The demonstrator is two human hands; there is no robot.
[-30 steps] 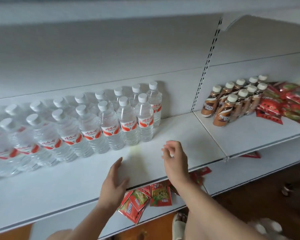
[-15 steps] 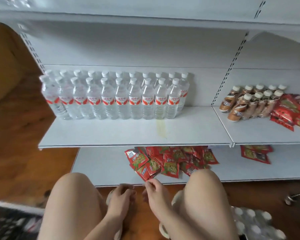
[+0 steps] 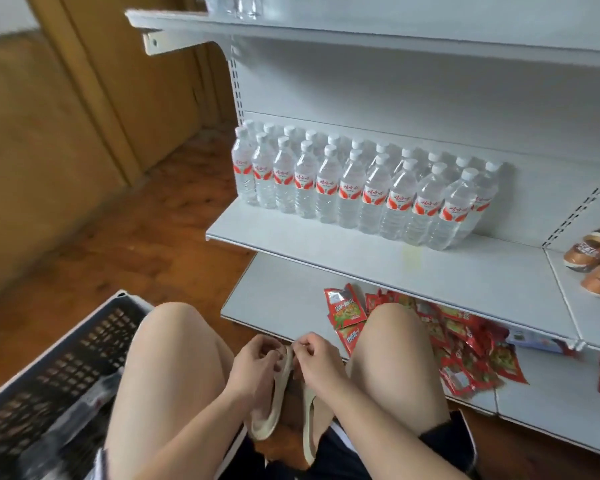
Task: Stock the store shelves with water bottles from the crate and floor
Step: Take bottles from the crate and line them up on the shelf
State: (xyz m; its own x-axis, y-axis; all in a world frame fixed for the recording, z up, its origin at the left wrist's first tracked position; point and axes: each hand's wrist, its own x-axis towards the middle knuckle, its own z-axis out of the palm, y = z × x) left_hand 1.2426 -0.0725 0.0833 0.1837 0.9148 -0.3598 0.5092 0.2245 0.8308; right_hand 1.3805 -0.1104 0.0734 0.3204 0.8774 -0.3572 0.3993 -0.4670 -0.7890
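Plastic, thin-walled and full: bottles (image 3: 374, 199) mid-frame, likely weighty, smooth, slightly squashy. Best gripped round the labelled waist. Left hand (image 3: 253, 362), right hand (image 3: 321, 362) low centre, fingers curled; grasp unclear.

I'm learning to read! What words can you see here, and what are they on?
"CAFE", faint, on the brown bottle.
Water bottles: white writing on red labels, too blurred.
Red packets: writing too blurred.
Shelf tag: too blurred.
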